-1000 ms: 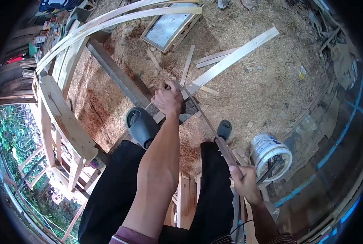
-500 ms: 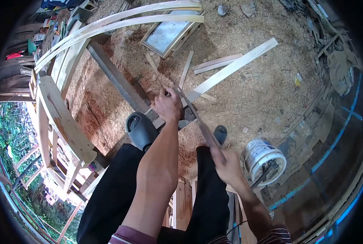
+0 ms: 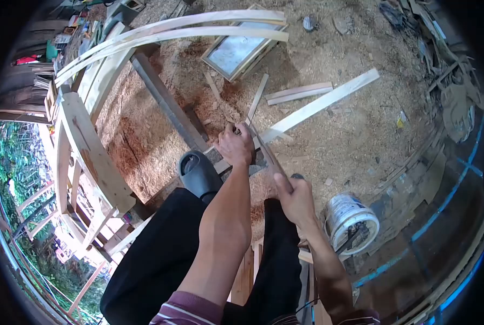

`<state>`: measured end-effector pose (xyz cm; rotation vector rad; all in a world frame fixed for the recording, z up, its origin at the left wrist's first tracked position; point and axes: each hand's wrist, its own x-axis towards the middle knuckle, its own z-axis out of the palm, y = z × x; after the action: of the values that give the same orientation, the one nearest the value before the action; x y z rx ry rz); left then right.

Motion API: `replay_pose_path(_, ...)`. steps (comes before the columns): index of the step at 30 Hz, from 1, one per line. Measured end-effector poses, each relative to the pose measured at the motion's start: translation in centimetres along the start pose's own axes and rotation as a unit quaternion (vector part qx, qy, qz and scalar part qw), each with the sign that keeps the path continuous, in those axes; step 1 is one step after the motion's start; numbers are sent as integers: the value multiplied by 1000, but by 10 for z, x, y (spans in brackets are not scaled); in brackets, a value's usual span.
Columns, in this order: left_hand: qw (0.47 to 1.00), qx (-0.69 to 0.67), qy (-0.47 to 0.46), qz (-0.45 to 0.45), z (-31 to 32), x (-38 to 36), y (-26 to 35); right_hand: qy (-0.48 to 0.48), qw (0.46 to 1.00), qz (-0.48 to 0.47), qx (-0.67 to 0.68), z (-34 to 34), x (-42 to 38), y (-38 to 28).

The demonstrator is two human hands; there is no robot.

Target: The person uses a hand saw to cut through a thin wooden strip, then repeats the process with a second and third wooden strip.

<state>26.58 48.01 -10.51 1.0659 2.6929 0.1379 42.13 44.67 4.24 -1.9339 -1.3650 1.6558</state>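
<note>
My left hand [image 3: 235,145] is closed, pressing down near the end of the pale board; what its fingers grip is too small to make out. My right hand [image 3: 296,199] is wrapped round the handle end of a long thin tool [image 3: 270,156], which looks like a saw. The tool slants up and left from my right hand, passing just right of my left fingers. Beyond it, a long pale board [image 3: 323,104] extends to the upper right. Beneath my left hand lies a dark block, partly hidden by it.
A white bucket [image 3: 352,223] stands right of my right forearm. A dark beam [image 3: 169,102] lies at upper left, near curved pale strips [image 3: 171,36] and a framed pane [image 3: 235,53]. My grey shoe [image 3: 198,174] is left of my left hand. Sawdust covers the ground.
The right hand has moved up and left along the tool's line and is less blurred. The whole view has shifted slightly. My left hand keeps its place on the work.
</note>
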Motion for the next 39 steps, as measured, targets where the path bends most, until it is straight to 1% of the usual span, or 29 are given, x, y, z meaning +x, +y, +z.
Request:
replay_pose_path(1, 1000, -8, -1, 17, -1, 6, 4, 5, 1000, -10, 0, -2, -1, 1)
replay_pose_path(3, 1000, -2, -6, 5, 2, 6, 4, 4, 999, -19, -39, 1, -24, 11)
replay_pose_path(5, 1000, -1, -11, -6, 0, 7, 5, -8, 995, 28, -94, -21, -60, -6)
replay_pose_path(7, 999, -13, -35, -9, -3, 3, 3, -64, 992, 113, 0, -46, -102, 1)
replay_pose_path(8, 999, -12, -33, -7, -5, 4, 5, -65, 991, 116, -9, -52, -105, 0)
replay_pose_path(9, 1000, -10, -28, -1, -6, 6, 8, -64, 993, 97, -18, -55, -105, -1)
replay_pose_path(10, 999, -8, -51, -9, -9, 8, 10, -60, 995, 77, -23, -54, -104, -5)
replay_pose_path(11, 999, -13, -49, -12, -7, 13, 13, -50, 994, 88, -41, -49, -93, -6)
replay_pose_path(12, 1000, -7, -26, -5, -3, 11, 10, -43, 992, 104, -58, -39, -79, -9)
replay_pose_path(13, 1000, 3, -6, 4, -1, 5, 7, -13, 995, 100, -4, -25, -52, -21)
replay_pose_path(14, 1000, -1, -3, 4, 2, 5, 5, -40, 992, 96, -74, -10, -23, -10)
replay_pose_path(16, 1000, -15, -4, 13, 6, 6, 4, 0, 999, 24, -43, 26, 25, -3)
replay_pose_path(17, 1000, -20, -2, 11, 4, 7, 3, 16, 995, 57, -79, 31, 33, -26)
replay_pose_path(18, 1000, -20, -12, 8, -1, 7, 6, 10, 996, 56, -73, 33, 37, -24)
replay_pose_path(21, 1000, -22, -13, 3, -3, 7, 7, -21, 995, 69, -74, 9, 8, -21)
replay_pose_path(23, 1000, -15, -8, 3, -2, 6, 8, -26, 991, 86, -103, -10, -46, -9)
replay_pose_path(24, 1000, -6, 4, 2, -1, 6, 8, -29, 994, 71, -77, -22, -69, -12)
replay_pose_path(25, 1000, -3, -3, 3, -1, 4, 8, -33, 997, 58, -48, -32, -88, -18)
replay_pose_path(26, 1000, -2, -3, 1, 0, 5, 8, -31, 996, 64, -46, -38, -98, -21)
replay_pose_path(27, 1000, -2, -2, 0, -1, 6, 8, -42, 992, 106, -51, -42, -105, -22)
replay_pose_path(28, 1000, 0, -5, 3, -2, 5, 8, -53, 986, 147, -55, -42, -109, -23)
replay_pose_path(29, 1000, -4, -17, -3, -2, 7, 9, -52, 986, 148, -51, -37, -108, -21)
replay_pose_path(31, 999, -1, -33, -14, -3, 7, 6, -15, 994, 14, -109, -29, -106, -21)
replay_pose_path(32, 999, 8, -30, -6, -3, 5, 4, -15, 997, -16, -75, -28, -104, -22)
replay_pose_path(33, 1000, 9, -20, 1, -1, 6, 7, -14, 997, -13, -77, -32, -92, -31)
replay_pose_path(34, 999, 9, -30, -11, -2, 6, 9, -4, 996, 44, -77, -34, -80, -39)
replay_pose_path(35, 999, 13, -33, -4, -4, 2, 5, 5, 992, 106, -71, -35, -75, -44)
replay_pose_path(37, 1000, 8, -20, -1, -1, 7, 7, -13, 998, 58, -15, -38, -55, -17)
replay_pose_path(39, 1000, 21, -13, -4, 1, 7, 5, -13, 997, 71, -26, -30, -50, -8)
